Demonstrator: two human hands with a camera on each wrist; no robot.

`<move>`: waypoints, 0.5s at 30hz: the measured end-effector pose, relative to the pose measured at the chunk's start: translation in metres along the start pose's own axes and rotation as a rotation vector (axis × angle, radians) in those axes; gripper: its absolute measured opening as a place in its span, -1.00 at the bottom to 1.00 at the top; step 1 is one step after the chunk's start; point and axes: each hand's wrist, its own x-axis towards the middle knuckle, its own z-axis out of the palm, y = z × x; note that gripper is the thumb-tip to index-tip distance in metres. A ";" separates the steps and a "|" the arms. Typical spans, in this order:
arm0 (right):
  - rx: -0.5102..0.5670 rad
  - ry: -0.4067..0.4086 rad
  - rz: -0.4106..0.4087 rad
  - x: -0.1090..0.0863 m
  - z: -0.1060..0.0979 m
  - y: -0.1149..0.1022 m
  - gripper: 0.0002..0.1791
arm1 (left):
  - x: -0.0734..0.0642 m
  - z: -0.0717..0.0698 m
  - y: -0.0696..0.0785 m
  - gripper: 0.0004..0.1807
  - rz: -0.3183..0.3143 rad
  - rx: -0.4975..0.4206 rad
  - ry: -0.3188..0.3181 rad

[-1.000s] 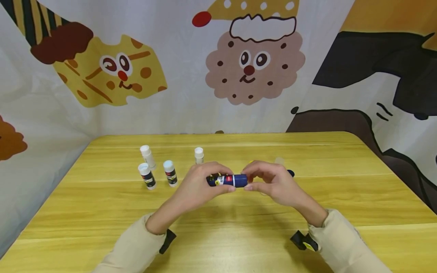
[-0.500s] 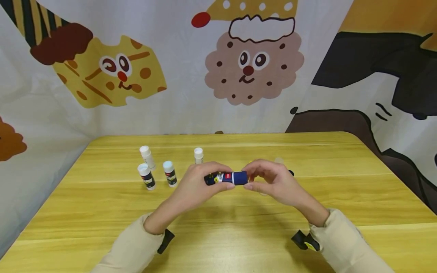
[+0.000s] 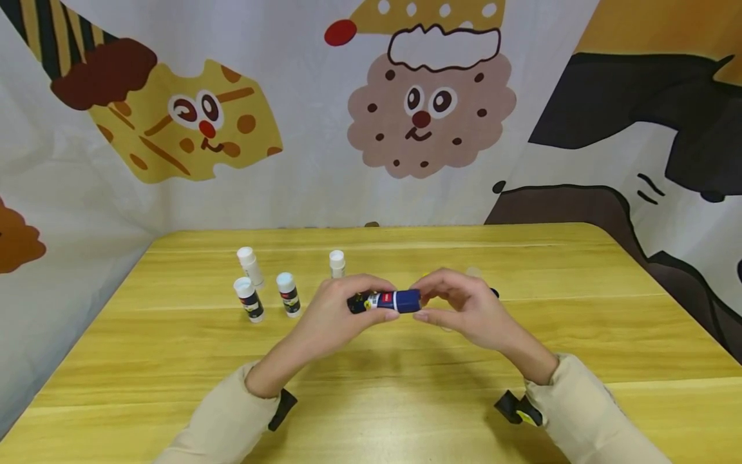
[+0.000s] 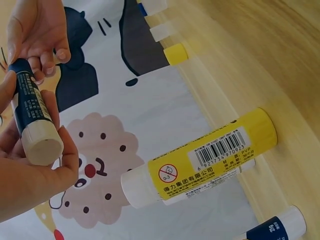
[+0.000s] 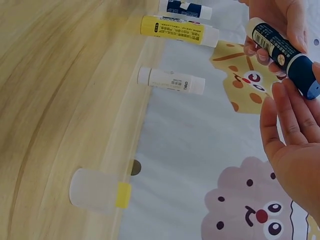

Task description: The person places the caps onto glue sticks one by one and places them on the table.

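Held level above the middle of the table is a glue stick [image 3: 387, 301] with a dark blue label and a blue cap [image 3: 408, 301]. My left hand [image 3: 342, 309] grips its body from the left, thumb below and fingers above. From the right, my right hand [image 3: 460, 306] pinches the end of the cap between thumb and fingers. The left wrist view shows the pale round base [image 4: 44, 147] of the stick at the left hand. In the right wrist view the blue cap sits on the body, a white ring between them.
Several glue sticks stand at the left, among them a yellow one [image 4: 220, 152], a blue-labelled one [image 3: 290, 295] and a white one [image 3: 250, 266]. A translucent cap [image 5: 92, 191] and a yellow cap [image 4: 176, 54] stand behind my right hand. A patterned cloth [image 3: 313, 129] hangs beyond the table.
The cap end of the glue stick has tipped slightly upward, and my right hand has risen a little with it. Both hands keep their hold.
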 end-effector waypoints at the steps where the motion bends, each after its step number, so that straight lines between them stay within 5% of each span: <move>1: -0.002 0.000 0.003 0.000 0.000 0.000 -0.69 | 0.000 0.000 0.000 -0.71 0.002 0.002 0.000; 15: -0.069 0.024 0.016 0.002 -0.001 0.001 -0.69 | 0.005 0.003 -0.009 -0.71 0.022 0.003 -0.037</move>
